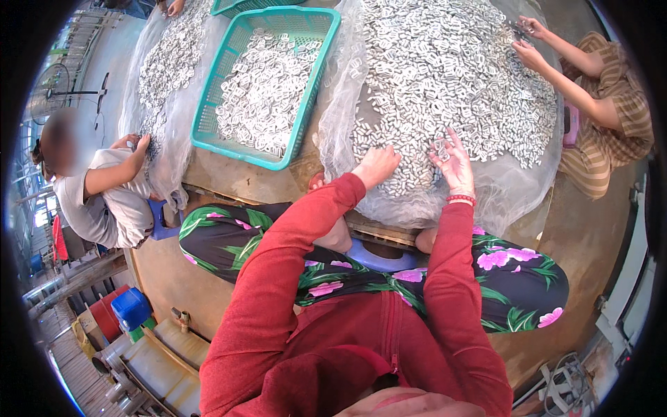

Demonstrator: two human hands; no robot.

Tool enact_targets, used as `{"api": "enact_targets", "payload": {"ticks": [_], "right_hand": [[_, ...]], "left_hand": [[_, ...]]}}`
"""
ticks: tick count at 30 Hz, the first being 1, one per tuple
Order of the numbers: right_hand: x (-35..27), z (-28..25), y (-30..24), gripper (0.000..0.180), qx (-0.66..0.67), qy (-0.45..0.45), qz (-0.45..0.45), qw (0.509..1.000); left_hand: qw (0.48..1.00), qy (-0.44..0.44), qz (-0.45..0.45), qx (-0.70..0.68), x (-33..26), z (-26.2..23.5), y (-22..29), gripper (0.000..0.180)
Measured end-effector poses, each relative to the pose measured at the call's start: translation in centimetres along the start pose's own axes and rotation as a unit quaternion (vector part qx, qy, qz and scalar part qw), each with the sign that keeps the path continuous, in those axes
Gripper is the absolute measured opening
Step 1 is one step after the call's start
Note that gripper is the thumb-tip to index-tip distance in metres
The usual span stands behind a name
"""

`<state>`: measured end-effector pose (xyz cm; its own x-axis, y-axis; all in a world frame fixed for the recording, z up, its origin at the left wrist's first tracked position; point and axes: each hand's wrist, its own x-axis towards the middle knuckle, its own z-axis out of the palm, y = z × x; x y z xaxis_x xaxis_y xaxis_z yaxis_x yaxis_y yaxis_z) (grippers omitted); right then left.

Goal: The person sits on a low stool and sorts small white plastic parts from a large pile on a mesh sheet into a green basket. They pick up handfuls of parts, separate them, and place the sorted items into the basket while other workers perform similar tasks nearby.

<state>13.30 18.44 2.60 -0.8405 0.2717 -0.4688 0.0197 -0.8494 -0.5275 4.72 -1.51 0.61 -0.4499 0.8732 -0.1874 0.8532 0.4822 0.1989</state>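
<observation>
A wide heap of small silver metal pieces lies on a translucent sheet in front of me. My left hand is at the heap's near edge with its fingers closed, and what they hold, if anything, is hidden. To its right, my right hand is turned palm up above the pieces. Its fingers are partly curled around a few of the silver pieces, and one finger points up. A red bead bracelet circles that wrist.
A teal plastic basket holding similar slotted pieces stands left of the heap. Another heap lies farther left, where a person sits. At right, a person in striped clothing handles pieces. A blue stool is under me.
</observation>
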Motion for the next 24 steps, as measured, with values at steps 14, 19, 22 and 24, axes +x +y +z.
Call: {"api": "enact_targets", "payload": {"ticks": [14,19,22,24], "right_hand": [[-1.3,-1.7,-1.2,0.052,-0.001,0.017,-0.038,0.999],[2.6,-9.6,2.8,0.047,-0.59,0.155,-0.101,0.786],[0.7,-3.8,4.1,0.041,-0.748,0.264,-0.004,0.609],[0.8,-3.8,4.0,0.04,-0.736,0.26,-0.002,0.625]], "left_hand": [[0.635,-0.078,-0.132,-0.757,3.9,-5.6,-3.3,0.017],[0.881,-0.023,-0.126,-0.456,8.3,-3.4,-3.2,0.024],[0.988,0.06,-0.082,-0.119,8.5,0.2,-3.2,0.032],[0.991,0.038,-0.086,-0.097,9.0,0.3,-3.1,0.03]]}}
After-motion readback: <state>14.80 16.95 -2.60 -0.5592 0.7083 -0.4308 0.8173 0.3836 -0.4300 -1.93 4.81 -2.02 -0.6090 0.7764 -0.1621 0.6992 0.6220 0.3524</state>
